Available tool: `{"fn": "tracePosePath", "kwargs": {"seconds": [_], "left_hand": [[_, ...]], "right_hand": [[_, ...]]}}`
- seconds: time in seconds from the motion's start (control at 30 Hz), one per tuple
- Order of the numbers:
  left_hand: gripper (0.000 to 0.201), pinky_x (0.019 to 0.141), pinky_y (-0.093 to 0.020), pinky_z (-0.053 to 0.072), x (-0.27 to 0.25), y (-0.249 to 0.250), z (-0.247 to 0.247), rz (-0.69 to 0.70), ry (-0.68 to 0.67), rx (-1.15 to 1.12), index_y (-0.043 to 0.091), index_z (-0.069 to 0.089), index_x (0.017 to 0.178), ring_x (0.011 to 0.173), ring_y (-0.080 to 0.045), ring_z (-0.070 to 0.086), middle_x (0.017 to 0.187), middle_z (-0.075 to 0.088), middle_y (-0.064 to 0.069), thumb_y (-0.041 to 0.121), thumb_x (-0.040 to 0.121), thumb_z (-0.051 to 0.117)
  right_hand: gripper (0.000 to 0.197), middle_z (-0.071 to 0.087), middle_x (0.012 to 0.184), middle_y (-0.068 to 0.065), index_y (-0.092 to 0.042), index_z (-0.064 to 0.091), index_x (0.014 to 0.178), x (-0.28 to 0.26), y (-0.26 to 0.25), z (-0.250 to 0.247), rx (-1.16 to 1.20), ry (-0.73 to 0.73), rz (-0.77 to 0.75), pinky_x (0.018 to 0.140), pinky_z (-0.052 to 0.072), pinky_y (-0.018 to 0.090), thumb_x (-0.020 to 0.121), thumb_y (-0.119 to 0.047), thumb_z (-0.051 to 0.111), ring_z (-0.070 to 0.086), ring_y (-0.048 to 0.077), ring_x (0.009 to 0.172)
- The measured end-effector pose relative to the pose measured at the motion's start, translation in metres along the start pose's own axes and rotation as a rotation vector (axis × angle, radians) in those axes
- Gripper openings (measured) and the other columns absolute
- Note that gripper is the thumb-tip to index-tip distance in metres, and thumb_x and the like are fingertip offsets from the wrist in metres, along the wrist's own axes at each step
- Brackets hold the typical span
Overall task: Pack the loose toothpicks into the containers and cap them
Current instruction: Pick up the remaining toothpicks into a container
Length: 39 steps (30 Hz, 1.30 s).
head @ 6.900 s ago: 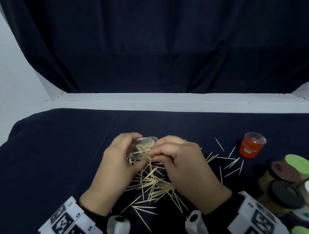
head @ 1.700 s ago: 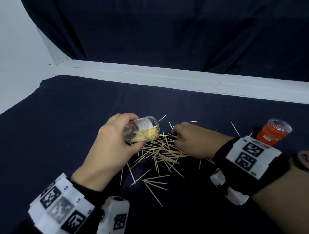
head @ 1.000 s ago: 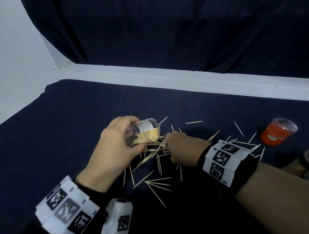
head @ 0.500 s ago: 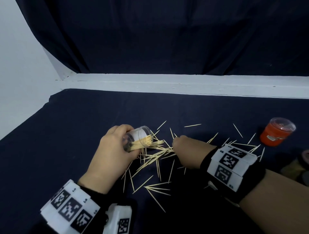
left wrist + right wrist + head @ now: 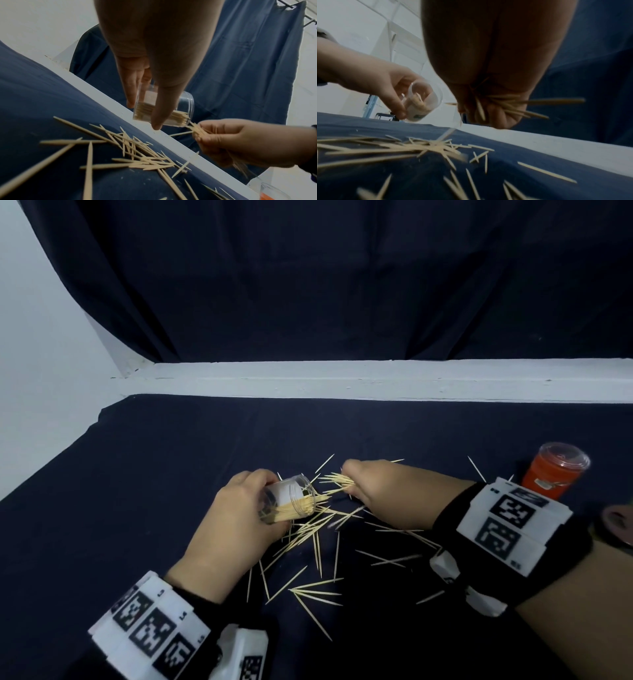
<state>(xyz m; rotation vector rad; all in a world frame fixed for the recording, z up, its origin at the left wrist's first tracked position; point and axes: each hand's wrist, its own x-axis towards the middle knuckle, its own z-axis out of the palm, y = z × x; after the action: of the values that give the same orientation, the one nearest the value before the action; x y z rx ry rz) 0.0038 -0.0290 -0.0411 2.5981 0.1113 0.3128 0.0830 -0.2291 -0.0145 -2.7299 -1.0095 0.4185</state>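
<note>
Since a moment ago the right hand (image 5: pixel 373 491) has lifted a bundle (image 5: pixel 339 479) off the cloth (image 5: pixel 154 474) and brought it close to the jar (image 5: pixel 291 501).

The cloth carries the loose toothpicks (image 5: pixel 318 542), mostly just below the jar and toward the person. The left hand (image 5: pixel 233 525) is curled around the jar and tilts it on its side, mouth facing right, probably so that sticks slide in lengthwise; it is already partly filled. The right hand's fingers (image 5: pixel 214 134) are clamped on the bundle, tips pointing at the jar's mouth, just beside it. An orange container (image 5: pixel 555 477) stands well apart to the right of the jar.
</note>
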Motion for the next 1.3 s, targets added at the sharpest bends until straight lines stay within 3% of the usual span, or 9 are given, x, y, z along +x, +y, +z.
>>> {"fn": "tracePosePath", "kwargs": {"seconds": [0.23, 0.4, 0.5, 0.67, 0.8, 1.0, 1.13, 1.23, 1.3], "left_hand": [[0.043, 0.068, -0.011, 0.042, -0.001, 0.011, 0.003, 0.021, -0.029, -0.012, 0.025, 0.059, 0.103, 0.083, -0.003, 0.053, 0.097, 0.054, 0.01, 0.02, 0.066, 0.082], [0.043, 0.063, -0.01, 0.039, -0.002, 0.013, 0.003, 0.01, -0.07, -0.004, 0.029, 0.058, 0.097, 0.079, -0.002, 0.053, 0.093, 0.054, 0.01, 0.026, 0.063, 0.084], [0.043, 0.062, -0.009, 0.04, -0.003, 0.015, 0.003, 0.013, -0.077, -0.036, 0.029, 0.058, 0.097, 0.079, -0.001, 0.053, 0.094, 0.056, 0.01, 0.028, 0.063, 0.084], [0.043, 0.063, -0.009, 0.041, -0.002, 0.015, 0.002, -0.009, -0.063, -0.094, 0.033, 0.056, 0.094, 0.08, -0.003, 0.057, 0.093, 0.06, 0.008, 0.032, 0.062, 0.085], [0.046, 0.065, -0.013, 0.043, -0.002, 0.013, 0.002, -0.02, -0.05, -0.117, 0.031, 0.059, 0.098, 0.081, -0.004, 0.058, 0.093, 0.061, 0.007, 0.035, 0.061, 0.086], [0.045, 0.071, -0.02, 0.05, -0.005, 0.018, 0.001, 0.0, -0.028, -0.169, 0.032, 0.06, 0.099, 0.082, -0.003, 0.06, 0.093, 0.062, 0.011, 0.038, 0.061, 0.085], [0.046, 0.074, -0.022, 0.052, -0.005, 0.019, 0.0, -0.001, 0.015, -0.196, 0.033, 0.06, 0.097, 0.083, -0.002, 0.06, 0.092, 0.063, 0.012, 0.036, 0.06, 0.086], [0.047, 0.074, -0.021, 0.053, -0.005, 0.017, 0.001, -0.012, 0.033, -0.207, 0.033, 0.06, 0.098, 0.084, -0.002, 0.061, 0.093, 0.063, 0.011, 0.034, 0.06, 0.087], [0.047, 0.074, -0.021, 0.053, -0.005, 0.017, 0.002, -0.01, 0.028, -0.215, 0.033, 0.06, 0.097, 0.084, -0.002, 0.062, 0.094, 0.063, 0.01, 0.034, 0.059, 0.088]], "right_hand": [[0.011, 0.032, 0.078, -0.009, -0.024, 0.034, 0.095, 0.0, -0.025, -0.005, -0.185, -0.024, -0.139, 0.077, 0.039, 0.032, 0.098, -0.017, 0.043, 0.045, 0.018, 0.084], [0.016, 0.054, 0.105, 0.001, -0.019, 0.051, 0.106, 0.006, -0.041, -0.019, -0.195, -0.015, -0.124, 0.077, 0.047, 0.033, 0.09, -0.019, 0.055, 0.058, 0.024, 0.095], [0.02, 0.057, 0.092, -0.004, -0.024, 0.056, 0.094, 0.006, -0.044, -0.033, -0.119, 0.024, -0.108, 0.076, 0.053, 0.038, 0.079, -0.019, 0.068, 0.06, 0.02, 0.085], [0.043, 0.055, 0.074, -0.013, -0.029, 0.062, 0.096, 0.0, -0.041, -0.05, 0.065, 0.028, -0.071, 0.062, 0.051, 0.028, 0.063, -0.015, 0.085, 0.058, 0.006, 0.067], [0.035, 0.066, 0.081, -0.01, -0.026, 0.068, 0.093, -0.001, -0.037, -0.052, 0.212, 0.107, -0.077, 0.072, 0.056, 0.031, 0.067, -0.007, 0.081, 0.066, 0.009, 0.074], [0.017, 0.068, 0.09, -0.01, -0.026, 0.073, 0.088, 0.0, -0.039, -0.039, 0.267, 0.166, -0.097, 0.082, 0.053, 0.031, 0.074, -0.018, 0.078, 0.062, 0.005, 0.083], [0.014, 0.07, 0.087, -0.009, -0.025, 0.075, 0.089, -0.002, -0.034, -0.04, 0.36, 0.252, -0.106, 0.079, 0.053, 0.029, 0.081, -0.014, 0.072, 0.064, 0.006, 0.081], [0.014, 0.07, 0.079, -0.009, -0.025, 0.074, 0.084, -0.003, -0.03, -0.039, 0.486, 0.392, -0.074, 0.071, 0.051, 0.016, 0.081, -0.012, 0.072, 0.064, 0.006, 0.074], [0.02, 0.07, 0.074, -0.006, -0.027, 0.072, 0.076, -0.003, -0.03, -0.034, 0.682, 0.525, -0.07, 0.072, 0.054, 0.02, 0.077, -0.007, 0.075, 0.066, 0.011, 0.071]]}}
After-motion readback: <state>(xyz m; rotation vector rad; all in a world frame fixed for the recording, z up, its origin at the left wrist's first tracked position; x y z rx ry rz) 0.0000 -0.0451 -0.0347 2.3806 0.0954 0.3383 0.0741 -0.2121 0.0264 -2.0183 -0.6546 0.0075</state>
